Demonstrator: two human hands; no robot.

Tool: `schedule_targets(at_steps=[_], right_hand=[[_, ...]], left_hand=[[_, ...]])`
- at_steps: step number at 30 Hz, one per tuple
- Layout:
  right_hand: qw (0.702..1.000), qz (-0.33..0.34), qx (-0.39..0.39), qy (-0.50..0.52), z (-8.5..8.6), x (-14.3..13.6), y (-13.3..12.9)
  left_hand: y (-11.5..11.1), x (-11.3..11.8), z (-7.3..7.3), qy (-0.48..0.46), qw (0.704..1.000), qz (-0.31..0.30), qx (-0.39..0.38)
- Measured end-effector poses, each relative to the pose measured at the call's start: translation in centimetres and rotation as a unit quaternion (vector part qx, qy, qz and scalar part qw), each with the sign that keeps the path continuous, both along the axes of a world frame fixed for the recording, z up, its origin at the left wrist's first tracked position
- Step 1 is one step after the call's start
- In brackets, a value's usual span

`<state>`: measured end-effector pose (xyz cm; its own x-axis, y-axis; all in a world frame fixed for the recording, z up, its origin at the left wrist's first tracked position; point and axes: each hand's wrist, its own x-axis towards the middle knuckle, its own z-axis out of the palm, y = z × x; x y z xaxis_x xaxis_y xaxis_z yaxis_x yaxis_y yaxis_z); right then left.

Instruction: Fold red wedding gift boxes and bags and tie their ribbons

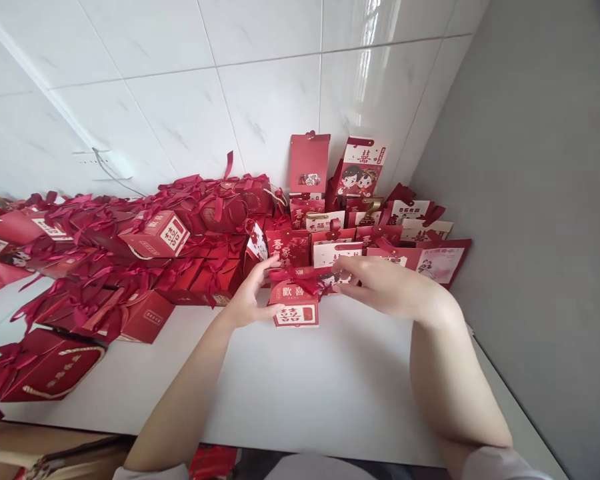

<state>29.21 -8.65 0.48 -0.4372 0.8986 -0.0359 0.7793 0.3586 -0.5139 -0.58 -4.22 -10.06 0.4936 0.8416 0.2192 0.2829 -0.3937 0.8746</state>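
Near the middle of the white table, a small red gift box [294,312] shows a white label with a red double-happiness sign on its front. A dark red ribbon [300,277] lies across its top. My left hand [250,297] grips the box at its left side, thumb on the front and fingers towards the back. To the right of the box, my right hand [370,280] hovers with bent fingers, thumb and forefinger apart, close to a small box with a cartoon print. A white-fronted gift box [337,254] stands just behind, partly covered by my right hand.
Rows of red gift bags [310,163] and boxes stand against the tiled wall [270,100]. Many ribboned red boxes [153,233] are piled on the left. A rope-handled box [55,367] sits at the front left. A grey panel [540,200] borders the table's right side.
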Motion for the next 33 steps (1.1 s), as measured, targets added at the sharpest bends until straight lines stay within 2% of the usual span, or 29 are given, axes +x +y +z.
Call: schedule_targets(at_steps=[2,4,6,10,13,18,22,25,26,28,30,33], right_hand=[[0.999,-0.036,-0.009,-0.030,-0.3,-0.1,0.2],[1.000,-0.027,-0.002,-0.016,-0.4,-0.4,0.4],[1.000,0.012,0.012,0.006,-0.8,-1.0,0.9],[0.994,0.091,0.043,0.034,-2.6,-2.9,2.5],[0.993,0.097,0.056,0.047,-4.0,-4.3,3.3],[0.988,0.123,0.078,0.056,-5.2,-5.3,3.9],[0.992,0.125,0.009,0.021,-5.4,-5.0,4.1],[0.989,0.138,-0.046,0.015,-5.5,-4.7,4.1],[0.988,0.145,-0.052,0.016,-5.5,-4.6,4.0],[0.988,0.147,-0.043,0.018,-5.6,-4.6,4.0],[0.990,0.135,-0.021,0.014,-5.6,-4.7,4.0],[0.992,0.125,0.008,0.001,-5.5,-4.8,3.9]], left_hand=[[-0.2,-0.6,-0.7,-0.009,0.997,-0.060,-0.043],[-0.5,-1.1,-1.1,-0.025,0.993,-0.088,-0.079],[-0.6,-1.3,-1.4,-0.053,0.993,-0.068,-0.086],[-0.3,-1.2,-2.4,-0.103,0.992,0.029,-0.074],[-0.3,-0.8,-3.0,-0.111,0.990,0.057,-0.072],[-0.4,-0.1,-3.7,-0.056,0.993,0.069,-0.076],[0.1,0.1,-4.3,-0.053,0.992,0.093,-0.069],[0.2,0.0,-4.1,-0.060,0.991,0.120,-0.031],[0.1,0.0,-3.8,-0.071,0.991,0.114,-0.010],[-0.4,0.0,-3.2,-0.083,0.994,0.064,0.032],[-1.3,0.3,-2.4,-0.038,0.997,0.010,0.070],[-2.4,0.8,-1.8,0.068,0.992,0.019,0.107]])
